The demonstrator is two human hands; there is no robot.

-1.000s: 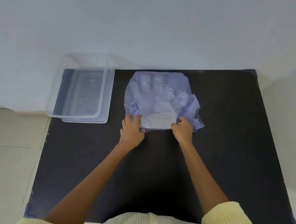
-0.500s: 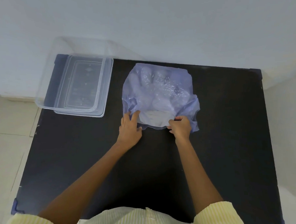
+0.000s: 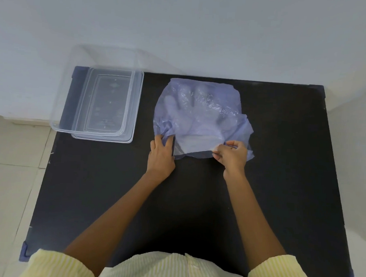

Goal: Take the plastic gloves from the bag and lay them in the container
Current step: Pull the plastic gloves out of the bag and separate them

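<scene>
From the head camera, a black table (image 3: 282,164) fills most of the view. A thin blue see-through bag (image 3: 228,106) lies flat on it, up toward 12 o'clock from the table's middle. The bag's open mouth faces 6 o'clock, toward the person.

The plastic gloves (image 3: 185,115) are inside the bag and show through it. Their fingers point to 12 o'clock and their wide cuff end lies at 6 o'clock, right at the bag's mouth. So their long way runs from 12 to 6. How many gloves there are cannot be told.

The left hand (image 3: 161,156) rests on the bag's near corner at 7 o'clock, with fairly straight fingers pressing it down. The right hand (image 3: 232,155) is at the bag's 5 o'clock corner, where its thumb and fingers pinch the bag's top layer at the mouth. The two hands are apart, with the cuff end between them.

A clear plastic container (image 3: 135,106) sits at the table's 10 o'clock corner, well apart from the bag. Its long way also runs from 12 to 6. There are raised marks on its bottom, but they are too small to read.

A pale wall (image 3: 183,28) stands behind the table at 12 o'clock. A tiled floor (image 3: 10,171) shows at 9 o'clock. Yellow striped sleeves (image 3: 281,272) show at 6 o'clock.
</scene>
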